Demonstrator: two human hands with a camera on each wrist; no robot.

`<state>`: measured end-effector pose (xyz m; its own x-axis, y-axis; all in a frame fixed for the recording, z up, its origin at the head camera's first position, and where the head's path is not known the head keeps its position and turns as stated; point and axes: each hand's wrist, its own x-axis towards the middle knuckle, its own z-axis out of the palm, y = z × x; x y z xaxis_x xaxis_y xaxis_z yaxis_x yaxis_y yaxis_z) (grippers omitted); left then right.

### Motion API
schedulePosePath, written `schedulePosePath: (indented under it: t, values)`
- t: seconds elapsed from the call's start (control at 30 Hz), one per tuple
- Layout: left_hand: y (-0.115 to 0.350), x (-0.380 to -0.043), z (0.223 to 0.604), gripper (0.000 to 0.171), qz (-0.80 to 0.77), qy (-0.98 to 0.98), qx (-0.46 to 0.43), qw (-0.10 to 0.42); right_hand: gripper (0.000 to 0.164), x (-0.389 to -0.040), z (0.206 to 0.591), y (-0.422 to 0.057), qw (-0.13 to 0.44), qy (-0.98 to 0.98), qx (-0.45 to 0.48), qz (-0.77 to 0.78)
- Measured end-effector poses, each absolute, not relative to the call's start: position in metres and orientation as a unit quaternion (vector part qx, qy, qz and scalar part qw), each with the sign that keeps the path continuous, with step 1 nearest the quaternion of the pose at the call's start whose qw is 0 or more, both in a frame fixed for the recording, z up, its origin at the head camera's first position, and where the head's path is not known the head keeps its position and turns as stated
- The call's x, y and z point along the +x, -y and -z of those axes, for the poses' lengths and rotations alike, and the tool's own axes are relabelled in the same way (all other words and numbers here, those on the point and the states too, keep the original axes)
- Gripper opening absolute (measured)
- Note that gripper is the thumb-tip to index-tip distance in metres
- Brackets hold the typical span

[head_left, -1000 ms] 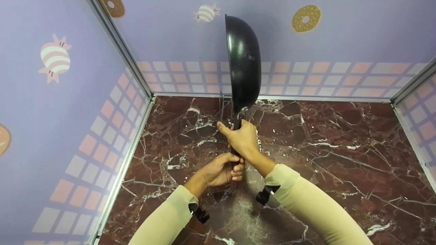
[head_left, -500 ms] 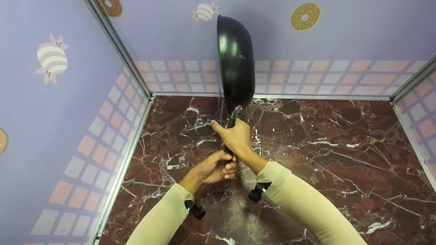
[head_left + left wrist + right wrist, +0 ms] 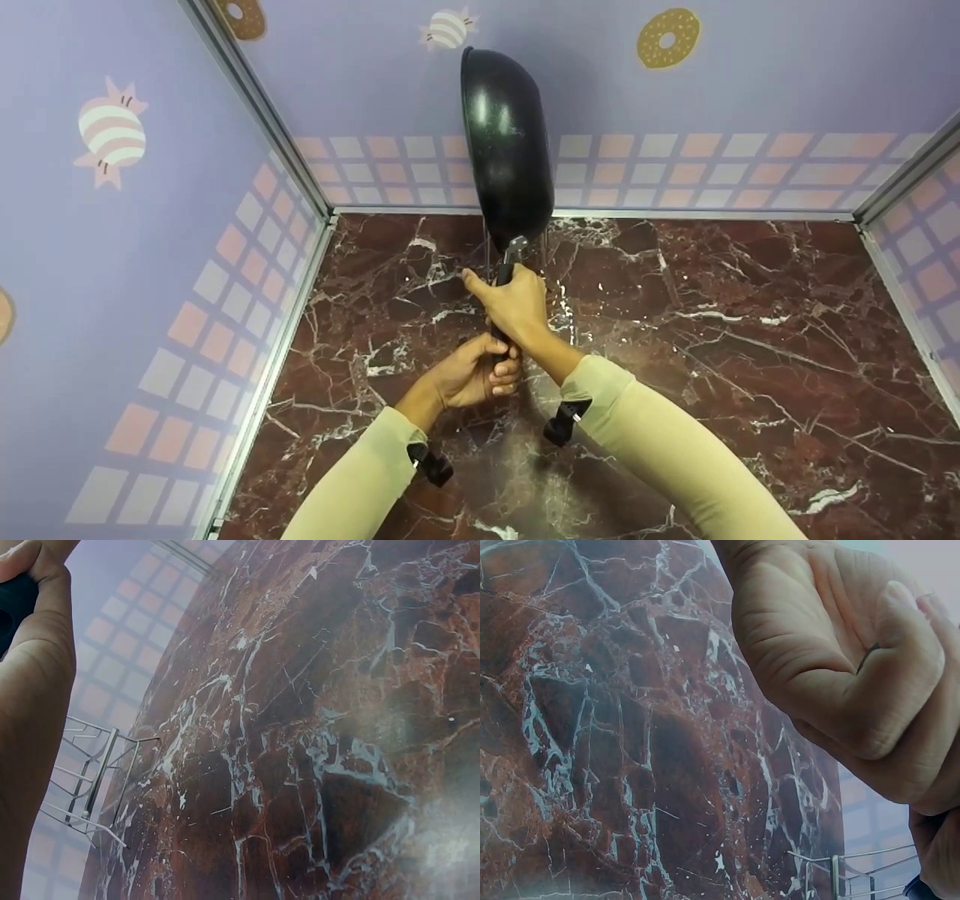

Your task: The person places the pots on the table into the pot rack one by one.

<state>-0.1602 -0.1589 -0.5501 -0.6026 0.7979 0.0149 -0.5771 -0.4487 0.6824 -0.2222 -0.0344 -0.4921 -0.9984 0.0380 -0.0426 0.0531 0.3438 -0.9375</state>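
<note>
Right hand (image 3: 517,304) grips the upper handle and left hand (image 3: 480,373) wraps its end, a stacked two-handed hold that steadies the black pan (image 3: 506,142) on edge above the wire rack (image 3: 94,784) on the marble table (image 3: 712,337).

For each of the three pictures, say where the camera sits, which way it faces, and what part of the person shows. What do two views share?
Head: above, facing forward and down at the pan; both hands show.
Left wrist: faces the marble counter; palm shows.
Right wrist: faces the counter; curled hand shows.
Both wrist views share the wire rack.
</note>
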Motion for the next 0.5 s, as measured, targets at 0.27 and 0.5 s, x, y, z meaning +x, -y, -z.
schedulePosePath:
  t: [0.27,0.5]
  values:
    - [0.1615,-0.1578,0.5557,0.022,-0.835,-0.329,0.165,0.408,0.054,-0.2218,0.4973,0.0378,0.015,-0.824,0.029,0.566]
    - [0.1643,-0.1581,0.5591,0.021,-0.836,-0.315,0.165,0.418,0.053,-0.2215,0.5013,0.0401,-0.007,-0.83,0.026,0.557]
